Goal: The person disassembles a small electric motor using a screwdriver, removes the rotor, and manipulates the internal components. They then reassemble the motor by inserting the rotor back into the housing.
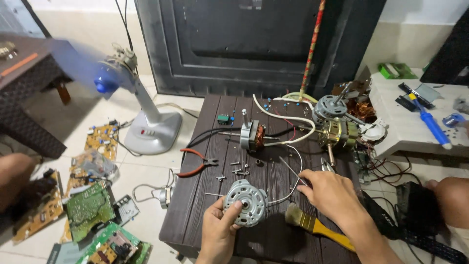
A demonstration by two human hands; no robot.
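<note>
Left hand at bottom centre of the frame grips a round silver motor cover, thumb pressed on its face, other fingers wrapped behind. The cover sits low centre, held over the near edge of the dark slatted table. Right hand, lower right of centre, has its fingers pinched at a thin metal rod; whether it is really gripped, cannot tell.

Best handling, I'd say: keep the cover level and steady with the thumb, move slowly near the loose white wires, and don't sweep the small screws off the table.

Counts:
- one yellow-handled brush, just beside the right wrist
- one red pliers, left of centre
- one motor core, centre
- two more motors, upper right
- one desk fan, upper left, blades blurred
- several circuit boards on the floor, lower left
- one blue screwdriver, far right
</note>
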